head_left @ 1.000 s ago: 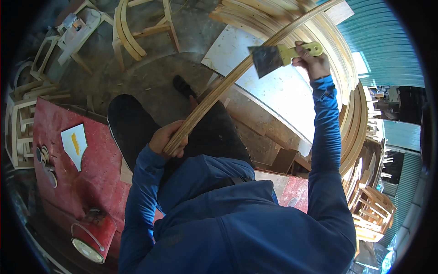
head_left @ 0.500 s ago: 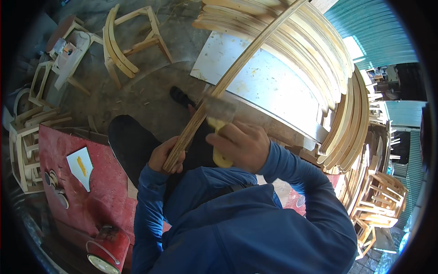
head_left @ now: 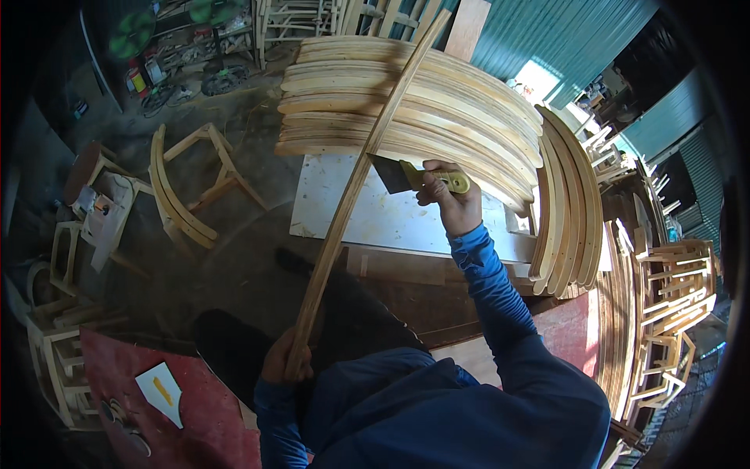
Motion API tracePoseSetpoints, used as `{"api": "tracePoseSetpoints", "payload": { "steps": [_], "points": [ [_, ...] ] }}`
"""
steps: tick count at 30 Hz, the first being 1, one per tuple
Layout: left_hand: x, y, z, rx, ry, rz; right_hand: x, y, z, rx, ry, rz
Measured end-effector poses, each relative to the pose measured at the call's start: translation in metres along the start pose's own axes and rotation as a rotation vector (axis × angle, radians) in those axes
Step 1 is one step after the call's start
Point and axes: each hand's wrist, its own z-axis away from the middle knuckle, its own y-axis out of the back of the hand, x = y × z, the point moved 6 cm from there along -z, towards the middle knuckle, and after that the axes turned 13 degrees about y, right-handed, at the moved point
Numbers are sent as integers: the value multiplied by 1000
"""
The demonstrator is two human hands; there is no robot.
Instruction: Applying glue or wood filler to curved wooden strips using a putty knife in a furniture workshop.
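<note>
A long, slightly curved wooden strip (head_left: 337, 223) slants from my lap up and away to the right. Its near end is in my left hand (head_left: 286, 358), fingers wrapped round it. My right hand (head_left: 456, 202), with the arm stretched forward, grips the yellow handle of a putty knife (head_left: 393, 174). The broad metal blade meets the strip's right side about midway, one corner at the wood. Left of my leg lies a white pointed board (head_left: 161, 400) with a yellow smear of paste on it.
Stacked curved wooden slats (head_left: 406, 102) lie on a white panel (head_left: 312, 207) ahead, with more curved pieces (head_left: 569, 203) at the right. A chair frame (head_left: 215, 176) stands on the floor at left. Beside me is a red surface (head_left: 219, 406). Fans (head_left: 133, 35) stand at the back.
My right hand has moved the putty knife forward along the strip, away from my body. My left hand still holds the near end. The view has tilted up, showing more of the background.
</note>
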Motion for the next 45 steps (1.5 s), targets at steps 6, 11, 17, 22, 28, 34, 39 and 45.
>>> {"api": "tracePoseSetpoints", "payload": {
  "steps": [6, 11, 17, 22, 28, 34, 39, 45],
  "points": [
    [2, -4, 30, -39, 18, -93, -8, 22, 35, 242, -67, -38],
    [-25, 50, 97, 66, 16, -47, 3, 44, 56, 332, -105, -2],
    [-67, 88, 144, 86, 72, 79, 40, 41, 72, 352, -219, -65],
    [-94, 102, 147, 170, 82, 196, 43, 33, 76, 264, -252, -15],
    [-98, 111, 140, 183, 56, 210, 51, 39, 82, 290, -266, -15],
    [-98, 107, 136, 303, 50, 228, 34, 39, 77, 278, -231, -7],
    [-90, 105, 130, 260, 39, 150, -14, 28, 48, 231, -114, 28],
    [-107, 115, 143, 340, 95, 239, -70, -100, 12, -301, 383, 282]
  ]
}}
